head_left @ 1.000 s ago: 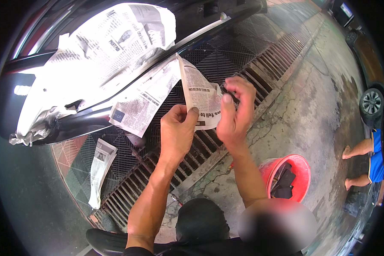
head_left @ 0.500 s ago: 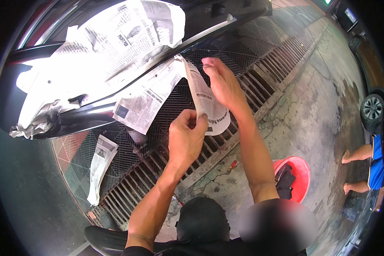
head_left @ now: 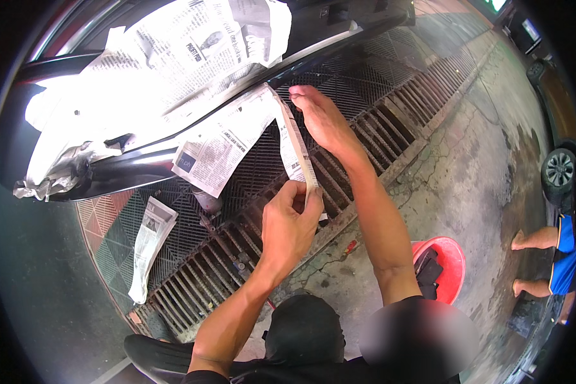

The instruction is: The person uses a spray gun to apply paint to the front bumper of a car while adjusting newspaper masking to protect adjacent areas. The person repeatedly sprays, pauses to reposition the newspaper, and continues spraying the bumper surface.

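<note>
A narrow strip of newspaper (head_left: 289,150) with a tan tape edge hangs down from the dark car panel's lower edge (head_left: 141,176). Its lower end is pinched between the thumb and fingers of my left hand (head_left: 291,221). My right hand (head_left: 326,121) is beside the strip's upper part, fingers stretched out and close together, with no held thing visible. A wider newspaper sheet (head_left: 221,141) hangs from the same edge, to the left of the strip. More newspaper (head_left: 192,54) covers the panel above, partly washed out by glare.
A folded newspaper piece (head_left: 152,246) lies on the floor grating at left. Below my hands runs a rusty drain grate (head_left: 217,278). A red bucket (head_left: 453,272) holding dark items stands at right. Farther right are a person's bare legs (head_left: 534,238) and a brown car (head_left: 557,105).
My left hand has moved slightly right and down with the strip's end, and the strip now looks narrower, turned more edge-on. My right hand has shifted a little left toward the strip.
</note>
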{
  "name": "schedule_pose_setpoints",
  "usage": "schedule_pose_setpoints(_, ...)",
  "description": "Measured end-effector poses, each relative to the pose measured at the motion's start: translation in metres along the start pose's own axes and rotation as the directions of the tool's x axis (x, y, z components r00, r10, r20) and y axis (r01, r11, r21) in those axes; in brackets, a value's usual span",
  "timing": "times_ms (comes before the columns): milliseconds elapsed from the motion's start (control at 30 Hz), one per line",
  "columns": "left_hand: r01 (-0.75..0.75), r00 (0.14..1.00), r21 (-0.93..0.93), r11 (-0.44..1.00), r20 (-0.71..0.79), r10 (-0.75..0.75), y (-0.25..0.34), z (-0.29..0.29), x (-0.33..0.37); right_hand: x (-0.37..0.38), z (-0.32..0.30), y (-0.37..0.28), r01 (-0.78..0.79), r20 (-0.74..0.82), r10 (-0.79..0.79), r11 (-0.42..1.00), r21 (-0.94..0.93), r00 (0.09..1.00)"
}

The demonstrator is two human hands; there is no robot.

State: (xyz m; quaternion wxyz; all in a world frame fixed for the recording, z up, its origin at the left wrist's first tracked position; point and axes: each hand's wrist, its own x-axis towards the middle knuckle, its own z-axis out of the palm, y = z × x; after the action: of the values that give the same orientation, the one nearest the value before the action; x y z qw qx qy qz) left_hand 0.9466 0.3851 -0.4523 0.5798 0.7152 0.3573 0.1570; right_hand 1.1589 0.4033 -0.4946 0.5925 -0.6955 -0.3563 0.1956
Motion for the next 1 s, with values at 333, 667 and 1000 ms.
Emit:
schedule_pose_setpoints(333, 0.01, 0.999, -0.065, 0.998, 0.049, -0.007, 0.001, -0.004, -0.023, 0.004, 0.018, 0.008, -0.061, 0.021, 0.059, 0.993, 0.101, 0.998)
schedule_pose_setpoints(667, -0.02, 0.999, 0.012, 1.0, 0.043, 0.019, -0.003, -0.007, -0.042, -0.006, 0.024, 0.002, -0.089, 0.083, 0.085, 0.995, 0.05, 0.993)
schedule_pose_setpoints(1000, -0.057, 0.995, 0.006, 0.998, 0.079, 0.057, -0.005, -0.009, -0.061, -0.013, 0.032, -0.01, -0.082, 0.103, 0.081, 0.997, 0.006, 0.991)
